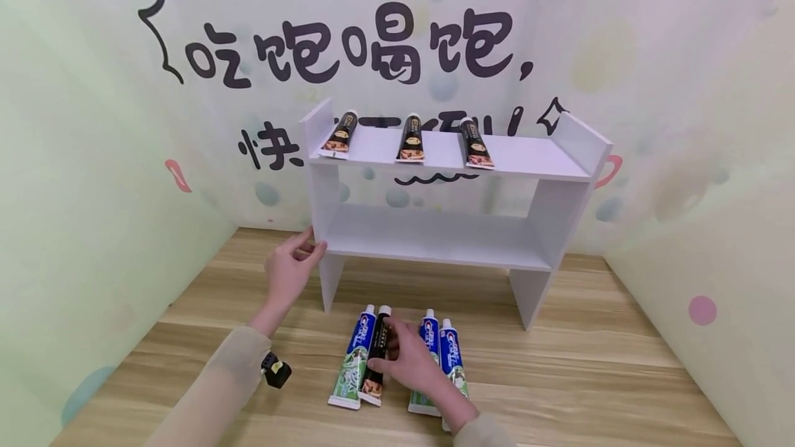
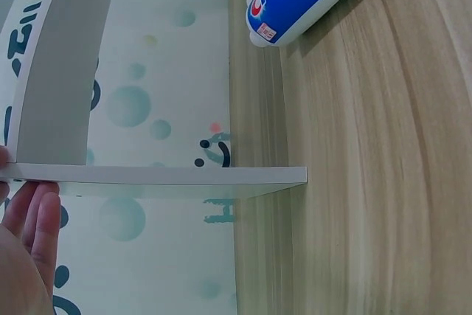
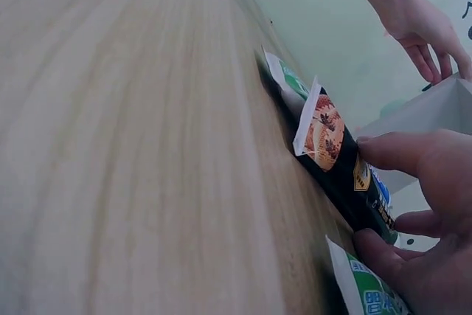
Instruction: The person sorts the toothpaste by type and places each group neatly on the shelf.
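In the head view my right hand (image 1: 413,357) pinches a black toothpaste tube (image 1: 377,357) lying on the table, thumb on one side and fingers on the other. The right wrist view shows this black tube (image 3: 328,142) with its printed crimped end lifted slightly toward the camera. A blue and green toothpaste tube (image 1: 354,364) lies against its left side. Two more blue and green tubes (image 1: 455,357) lie to the right, partly behind my right hand. My left hand (image 1: 292,267) grips the left side panel of the white shelf (image 1: 435,261) between thumb and fingers.
On the shelf's top board lie three black toothpaste tubes (image 1: 411,140), spaced apart, caps toward the back. The lower board (image 1: 435,233) is bare white. A wood-grain table (image 1: 571,378) spans the floor of the booth, with printed walls (image 1: 695,157) on the sides and back.
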Available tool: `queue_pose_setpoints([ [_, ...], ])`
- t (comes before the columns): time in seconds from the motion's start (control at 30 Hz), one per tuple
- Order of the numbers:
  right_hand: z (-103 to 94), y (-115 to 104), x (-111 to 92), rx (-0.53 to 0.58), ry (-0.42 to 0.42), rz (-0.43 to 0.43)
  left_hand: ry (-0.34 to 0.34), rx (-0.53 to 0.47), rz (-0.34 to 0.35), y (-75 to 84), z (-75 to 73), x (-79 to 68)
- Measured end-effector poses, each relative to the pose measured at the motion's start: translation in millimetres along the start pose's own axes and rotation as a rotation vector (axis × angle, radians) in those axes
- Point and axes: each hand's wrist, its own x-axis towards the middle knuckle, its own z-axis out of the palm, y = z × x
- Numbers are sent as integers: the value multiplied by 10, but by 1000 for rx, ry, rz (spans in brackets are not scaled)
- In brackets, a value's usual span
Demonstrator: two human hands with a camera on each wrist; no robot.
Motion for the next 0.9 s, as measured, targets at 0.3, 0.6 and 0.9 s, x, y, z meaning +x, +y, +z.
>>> queue_pose_setpoints([
  [0.3, 117, -115, -25, -74, 36, 56, -2, 6, -23, 31, -13, -2],
  [0.6, 219, -242, -53, -71, 58, 35, -2, -1, -37, -15, -22, -47],
  [0.9, 126, -331, 6, -134, 5, 49, 1, -4, -16, 18, -15, -17],
])
